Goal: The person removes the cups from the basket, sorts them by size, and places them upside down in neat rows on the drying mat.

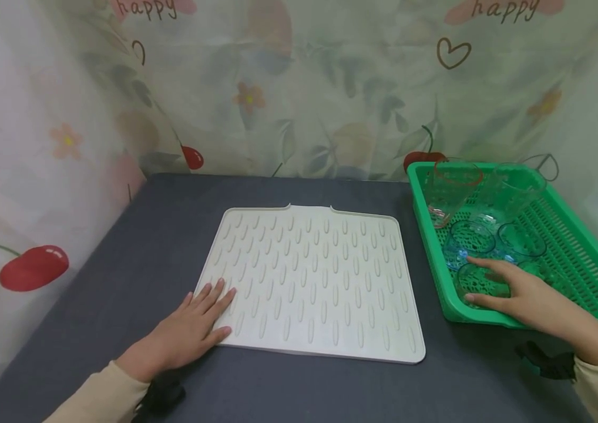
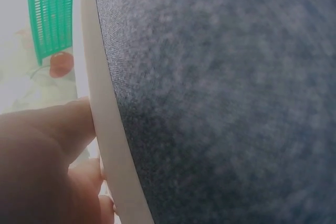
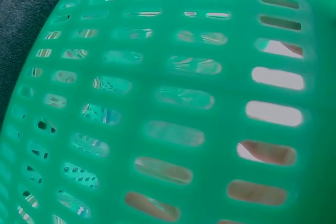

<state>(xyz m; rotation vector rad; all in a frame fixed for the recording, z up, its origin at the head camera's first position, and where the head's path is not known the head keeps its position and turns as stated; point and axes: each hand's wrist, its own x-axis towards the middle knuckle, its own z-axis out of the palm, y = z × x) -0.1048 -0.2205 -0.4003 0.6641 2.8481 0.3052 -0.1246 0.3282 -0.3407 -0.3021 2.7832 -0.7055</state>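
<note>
My left hand [image 1: 185, 332] rests on the lower left corner of a white drainer tray [image 1: 304, 282] with raised oval ridges, fingers straight and spread. In the left wrist view, its thumb [image 2: 52, 129] lies along the tray's pale edge [image 2: 105, 114]. My right hand [image 1: 531, 296] reaches over the near rim of a green basket [image 1: 431, 264], thumb and forefinger extended and apart. Between them lies a clear drinking glass [image 1: 473, 276]. In the right wrist view, the basket's slotted wall [image 3: 157, 93] hides most of the hand.
Further back in the basket stand a red-rimmed glass [image 1: 454, 182], a clear glass mug [image 1: 513, 188] and two blue-tinted glasses [image 1: 470, 229]. The dark tabletop [image 1: 93, 282] meets a patterned curtain [image 1: 304, 106] behind.
</note>
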